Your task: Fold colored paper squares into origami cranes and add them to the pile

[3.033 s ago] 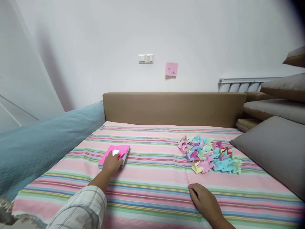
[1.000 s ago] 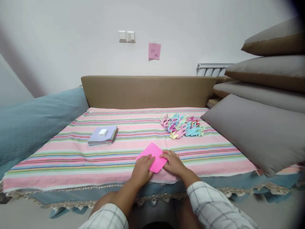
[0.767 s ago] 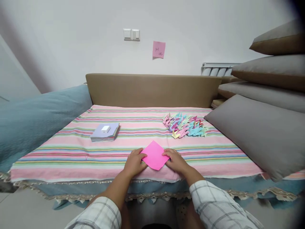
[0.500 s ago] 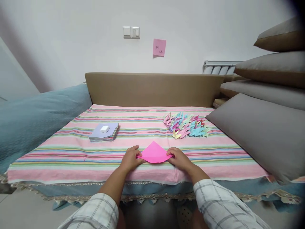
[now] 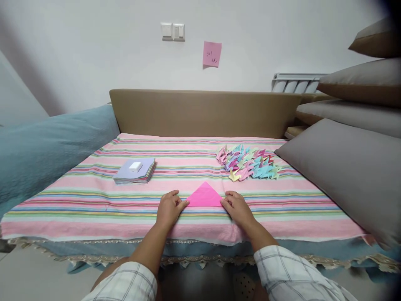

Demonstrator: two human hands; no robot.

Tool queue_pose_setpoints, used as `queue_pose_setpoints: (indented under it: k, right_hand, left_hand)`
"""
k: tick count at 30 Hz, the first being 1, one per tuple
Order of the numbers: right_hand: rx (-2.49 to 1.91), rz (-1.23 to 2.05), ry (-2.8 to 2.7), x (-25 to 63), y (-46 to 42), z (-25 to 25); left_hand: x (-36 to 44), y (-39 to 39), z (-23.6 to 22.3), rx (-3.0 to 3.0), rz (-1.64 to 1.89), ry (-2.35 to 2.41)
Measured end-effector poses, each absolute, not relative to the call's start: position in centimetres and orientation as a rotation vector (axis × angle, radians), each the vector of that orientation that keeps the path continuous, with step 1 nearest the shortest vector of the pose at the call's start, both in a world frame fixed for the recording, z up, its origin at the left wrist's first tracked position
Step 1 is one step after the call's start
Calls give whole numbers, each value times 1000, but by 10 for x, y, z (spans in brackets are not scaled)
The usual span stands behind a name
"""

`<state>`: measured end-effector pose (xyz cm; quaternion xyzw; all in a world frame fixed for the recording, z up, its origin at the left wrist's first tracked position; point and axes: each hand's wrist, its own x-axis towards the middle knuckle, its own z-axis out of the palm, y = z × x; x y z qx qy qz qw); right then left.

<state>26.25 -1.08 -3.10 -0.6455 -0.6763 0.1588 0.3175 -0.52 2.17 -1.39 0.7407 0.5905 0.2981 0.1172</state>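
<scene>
A bright pink sheet of origami paper (image 5: 205, 196), folded into a triangle, lies on the striped cloth (image 5: 188, 228) with its point facing away from me. My left hand (image 5: 169, 209) pinches its left corner between thumb and fingers. At the right corner, my right hand (image 5: 237, 207) grips the paper the same way. The long folded edge runs straight between both thumbs, nearest me.
Behind my right hand sits a cluster of small folded paper cranes (image 5: 249, 165) in many colours. To the left is a stack of coloured paper (image 5: 133, 172) topped by a small white block (image 5: 135, 167). Grey cushions (image 5: 344, 167) pile up along the right side.
The pink paper has gone from slightly bowed and lifted at its near edge to a flat triangle with a straight near edge. Both hands still hold its corners. The view has shifted slightly.
</scene>
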Motion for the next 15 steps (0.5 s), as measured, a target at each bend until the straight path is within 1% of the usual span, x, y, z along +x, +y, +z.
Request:
queue_pose_setpoints:
  k: [15]
  right_hand:
    - [-1766, 324, -1786, 257, -7, -31]
  left_hand:
    - [-1, 19, -12, 2163, 864, 1754]
